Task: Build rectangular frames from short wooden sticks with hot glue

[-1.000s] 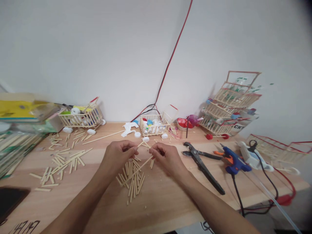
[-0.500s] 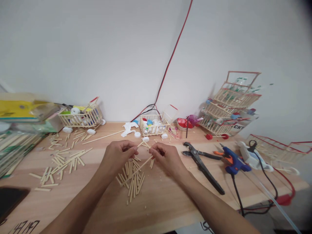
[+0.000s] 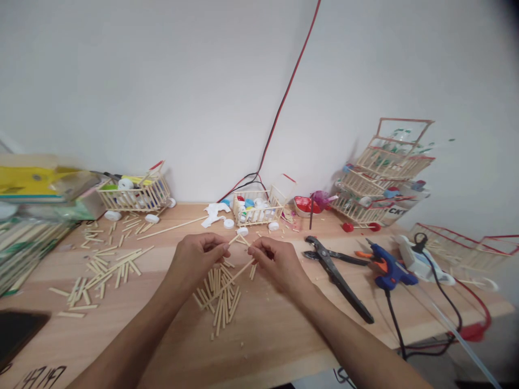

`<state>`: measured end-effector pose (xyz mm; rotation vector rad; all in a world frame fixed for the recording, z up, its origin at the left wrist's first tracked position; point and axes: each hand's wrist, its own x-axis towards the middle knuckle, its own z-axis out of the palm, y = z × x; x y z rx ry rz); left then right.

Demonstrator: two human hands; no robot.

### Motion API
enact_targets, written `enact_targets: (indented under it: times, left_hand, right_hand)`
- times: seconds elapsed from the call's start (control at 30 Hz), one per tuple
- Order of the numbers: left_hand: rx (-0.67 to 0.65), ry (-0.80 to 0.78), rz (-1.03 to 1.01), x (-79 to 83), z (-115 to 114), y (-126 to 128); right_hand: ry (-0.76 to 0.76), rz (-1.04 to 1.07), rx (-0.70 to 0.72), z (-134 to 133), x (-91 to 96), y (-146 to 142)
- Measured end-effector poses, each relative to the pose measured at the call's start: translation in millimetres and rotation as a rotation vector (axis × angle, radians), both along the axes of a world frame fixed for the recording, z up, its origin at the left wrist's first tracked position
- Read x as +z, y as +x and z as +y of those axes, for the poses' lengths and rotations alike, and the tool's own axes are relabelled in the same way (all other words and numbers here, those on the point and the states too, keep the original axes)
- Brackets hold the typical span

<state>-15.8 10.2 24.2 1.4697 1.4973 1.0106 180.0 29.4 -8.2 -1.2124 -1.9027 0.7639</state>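
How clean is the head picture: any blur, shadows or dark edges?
Head view: left hand and right hand fairly crisp; head view, far left: yellow package soft; head view, top right: corner darkened; head view, wall: faint shadow left of the stacked carts.

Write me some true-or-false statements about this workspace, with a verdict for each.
1. The left hand and right hand hold thin sticks. True.
2. In the picture, the pliers lie left of the glue gun. True.
3. The right hand grips the pliers. False: they lie on the table.
4. The glue gun is bright green. False: it is mainly blue.
5. The cart in the middle has white wheels. True.
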Motion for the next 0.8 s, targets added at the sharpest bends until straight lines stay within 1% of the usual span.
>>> enact_targets:
  times: [0.3,0.8]
  left_hand:
    - [-0.004,0.011,0.001,-0.6,2.0,-0.2]
    - [0.007,0.017,-0.015,-0.5,1.1,-0.1]
  right_hand:
    - [0.023,-0.017,0.005,1.7,-3.3,1.3]
    - [0.015,-0.006,0.010,1.1,-1.2,1.1]
